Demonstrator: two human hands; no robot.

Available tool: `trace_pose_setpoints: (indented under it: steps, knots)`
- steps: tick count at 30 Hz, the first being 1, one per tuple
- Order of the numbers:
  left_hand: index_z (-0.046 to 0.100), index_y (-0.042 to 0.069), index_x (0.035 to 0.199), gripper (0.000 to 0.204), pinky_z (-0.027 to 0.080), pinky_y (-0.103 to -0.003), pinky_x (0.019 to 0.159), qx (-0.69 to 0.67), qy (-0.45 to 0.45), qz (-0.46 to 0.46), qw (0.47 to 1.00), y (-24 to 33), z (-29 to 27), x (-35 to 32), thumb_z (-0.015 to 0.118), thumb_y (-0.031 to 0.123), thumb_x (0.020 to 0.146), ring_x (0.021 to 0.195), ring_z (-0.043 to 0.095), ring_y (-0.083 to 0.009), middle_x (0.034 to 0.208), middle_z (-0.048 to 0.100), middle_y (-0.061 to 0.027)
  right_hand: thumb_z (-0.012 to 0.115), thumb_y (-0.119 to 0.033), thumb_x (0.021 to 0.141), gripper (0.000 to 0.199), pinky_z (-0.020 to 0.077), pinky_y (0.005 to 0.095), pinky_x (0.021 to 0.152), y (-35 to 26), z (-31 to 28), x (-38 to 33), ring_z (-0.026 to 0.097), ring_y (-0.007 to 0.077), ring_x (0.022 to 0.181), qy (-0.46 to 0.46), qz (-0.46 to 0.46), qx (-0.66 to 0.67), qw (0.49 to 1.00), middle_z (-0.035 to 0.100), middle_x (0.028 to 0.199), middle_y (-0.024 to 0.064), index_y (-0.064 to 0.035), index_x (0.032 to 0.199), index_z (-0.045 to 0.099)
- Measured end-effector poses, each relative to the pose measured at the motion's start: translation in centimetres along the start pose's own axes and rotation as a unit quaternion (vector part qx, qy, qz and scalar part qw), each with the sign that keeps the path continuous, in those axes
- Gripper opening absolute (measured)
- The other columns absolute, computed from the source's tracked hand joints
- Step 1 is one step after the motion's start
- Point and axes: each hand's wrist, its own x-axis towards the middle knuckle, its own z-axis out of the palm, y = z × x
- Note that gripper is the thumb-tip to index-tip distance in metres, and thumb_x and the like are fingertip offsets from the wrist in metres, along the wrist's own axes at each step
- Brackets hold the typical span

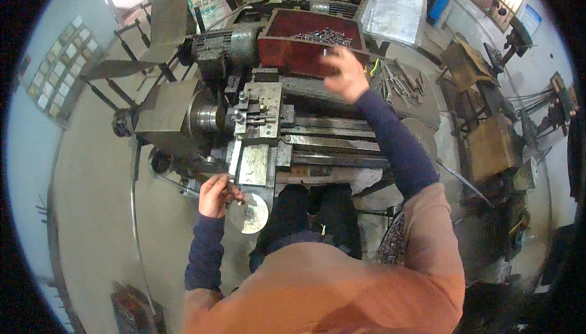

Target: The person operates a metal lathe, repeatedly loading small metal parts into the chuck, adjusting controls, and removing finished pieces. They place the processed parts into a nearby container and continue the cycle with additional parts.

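Note:
My left hand (216, 195) is at the upper left rim of a pale round handwheel (251, 214) on the front of a lathe. Its fingers are curled together, and what they hold, if anything, is hidden. Over the front edge of a dark red wooden box (281, 55) hovers my right hand (343, 73), its fingers bent and smeared by motion. A small bright spot shows at its fingertips, too blurred to name. Many small metal parts (323, 36) lie heaped inside the box. Left of the box, the tool post (262, 111) stands beside the round metal chuck (207, 117).
The lathe's bed rails (332, 142) run to the right below my right forearm. Behind the chuck sits a dark ribbed motor (226, 47). Several metal tools (400, 82) lie on a surface right of the box. Another machine (488, 139) stands at the far right.

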Motion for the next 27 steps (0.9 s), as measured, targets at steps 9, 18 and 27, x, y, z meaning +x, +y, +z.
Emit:
trace_pose_setpoints:
  steps: [9,18,27]
  knots:
    - [0.055,-0.004,0.096,0.023,0.051,-0.031,0.058,0.086,0.167,0.099,0.977,-0.1,-6.4,0.1,0.052,0.016,0.086,0.060,0.057,-0.0174,0.071,0.058,-0.0099,0.062,-0.010,0.053,0.050,0.0381,0.0365,0.093,-5.6,0.2,-9.6,0.045,0.0375,0.112,-0.008,0.111,0.082,0.990,0.042,0.124,0.0241,-0.0082,0.102,0.060]
    - [0.051,-0.010,0.108,0.035,0.046,-0.031,0.076,0.530,0.077,0.139,0.833,-4.5,-12.1,5.6,0.057,0.013,0.083,0.084,0.058,-0.0217,0.099,0.059,-0.0157,0.059,-0.012,0.058,0.038,0.0469,0.0315,0.071,-8.8,-19.2,-34.2,0.059,0.0257,0.081,0.032,0.466,-0.098,0.879,0.056,0.105,0.0169,-0.0043,0.095,0.062]
    - [0.048,-0.012,0.112,0.039,0.040,-0.034,0.088,0.668,0.015,0.131,0.733,-4.4,-13.6,8.6,0.055,0.007,0.080,0.102,0.053,-0.0286,0.113,0.054,-0.0223,0.062,-0.023,0.058,0.026,0.0493,0.0363,0.068,-19.0,-24.0,-50.7,0.062,0.0300,0.070,-0.061,0.694,-0.197,0.690,0.063,0.074,0.0167,-0.0054,0.076,0.066]
